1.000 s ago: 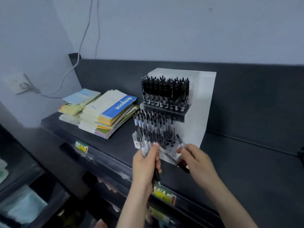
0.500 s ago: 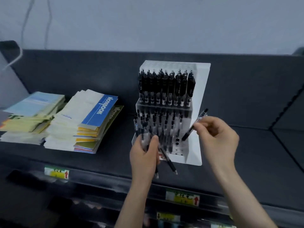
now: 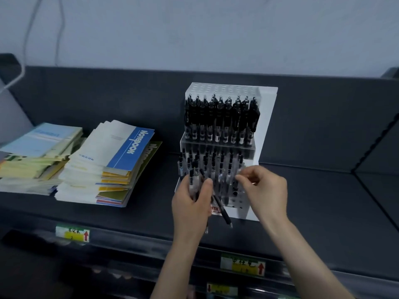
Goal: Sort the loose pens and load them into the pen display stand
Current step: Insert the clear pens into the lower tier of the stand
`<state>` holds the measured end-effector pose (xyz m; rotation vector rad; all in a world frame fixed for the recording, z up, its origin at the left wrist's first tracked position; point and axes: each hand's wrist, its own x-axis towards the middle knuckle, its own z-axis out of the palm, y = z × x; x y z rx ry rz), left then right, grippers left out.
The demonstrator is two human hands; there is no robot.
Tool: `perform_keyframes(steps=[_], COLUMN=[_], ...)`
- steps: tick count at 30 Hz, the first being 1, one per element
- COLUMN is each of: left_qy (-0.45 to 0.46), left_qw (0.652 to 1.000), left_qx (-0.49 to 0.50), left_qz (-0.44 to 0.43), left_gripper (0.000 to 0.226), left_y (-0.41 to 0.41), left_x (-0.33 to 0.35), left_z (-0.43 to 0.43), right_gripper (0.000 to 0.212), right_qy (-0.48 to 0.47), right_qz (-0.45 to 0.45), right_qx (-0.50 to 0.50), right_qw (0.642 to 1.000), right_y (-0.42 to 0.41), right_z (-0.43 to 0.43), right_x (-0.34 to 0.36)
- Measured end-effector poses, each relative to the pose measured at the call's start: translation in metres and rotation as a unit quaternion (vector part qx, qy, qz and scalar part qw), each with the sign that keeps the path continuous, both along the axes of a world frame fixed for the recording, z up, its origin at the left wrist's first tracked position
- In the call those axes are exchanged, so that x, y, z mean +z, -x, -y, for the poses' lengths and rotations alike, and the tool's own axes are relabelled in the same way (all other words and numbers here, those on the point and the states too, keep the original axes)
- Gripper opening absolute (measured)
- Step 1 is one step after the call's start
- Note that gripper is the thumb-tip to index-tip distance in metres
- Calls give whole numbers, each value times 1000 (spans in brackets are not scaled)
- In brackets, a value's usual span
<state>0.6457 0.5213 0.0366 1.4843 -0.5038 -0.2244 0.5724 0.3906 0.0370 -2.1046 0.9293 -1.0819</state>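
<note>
A white stepped pen display stand (image 3: 266, 126) stands on the dark shelf (image 3: 313, 208). Its upper tier is packed with black pens (image 3: 220, 119), and several clear-barrelled pens fill the lower tier (image 3: 216, 165). My left hand (image 3: 192, 203) grips a bunch of loose pens (image 3: 222, 210) in front of the stand's lower left corner, their tips pointing down and right. My right hand (image 3: 263, 188) pinches the top of a pen (image 3: 236, 184) at the right side of the lower tier, where the pen stands upright among the holes.
Two stacks of notebooks (image 3: 112, 162) and thin booklets (image 3: 36, 152) lie on the shelf left of the stand. Yellow-green price labels (image 3: 72, 234) run along the shelf's front edge. A white cable (image 3: 26, 39) hangs on the wall at upper left.
My right hand has brought its pen down from a tilted hold beside the stand to the lower tier. The left hand has kept its bunch of pens. The view has shifted.
</note>
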Motion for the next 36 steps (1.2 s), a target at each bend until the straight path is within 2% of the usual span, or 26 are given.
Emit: perform_keyframes(steps=[6, 11, 14, 18, 21, 24, 27, 29, 31, 33, 36], left_qy=[-10, -11, -19, -24, -24, -32, -25, -4, 28, 42, 36], left_qw=[1000, 1000, 1000, 999, 998, 997, 996, 996, 995, 995, 997], left_qx=[-6, 3, 4, -22, -52, -69, -86, -91, -91, -78, -57], left_qz=[8, 5, 7, 9, 15, 11, 17, 6, -19, -41, -44], left_gripper=[15, 22, 22, 20, 22, 41, 20, 14, 9, 14, 10], left_y=[-2, -4, -5, -3, -1, 1, 3, 4, 4, 2, -1], left_x=[-2, 1, 0, 3, 4, 2, 6, 9, 12, 13, 11], left_z=[4, 4, 4, 4, 8, 13, 15, 15, 16, 16, 15], right_gripper=[6, 14, 12, 15, 21, 29, 31, 30, 29, 26, 22], right_qy=[19, -59, -59, -49, -81, -96, -90, -89, -88, -85, -76], right_qz=[-21, -12, -22, 25, -23, -81, -83, -52, 48, 145, 175], right_qx=[-10, -20, -1, -5, 96, 172, 182, 167, 103, 47, 27], right_qw=[1000, 998, 998, 998, 992, 977, 976, 981, 990, 985, 981], right_y=[-4, -2, 3, 17, 21, 20, 22, 22, 23, 22, 18], right_z=[-1, 2, 2, -4, -14, -22, -19, -18, -14, -8, -4], right_x=[-8, -12, -9, 6, 20, 28, 28, 28, 29, 32, 32])
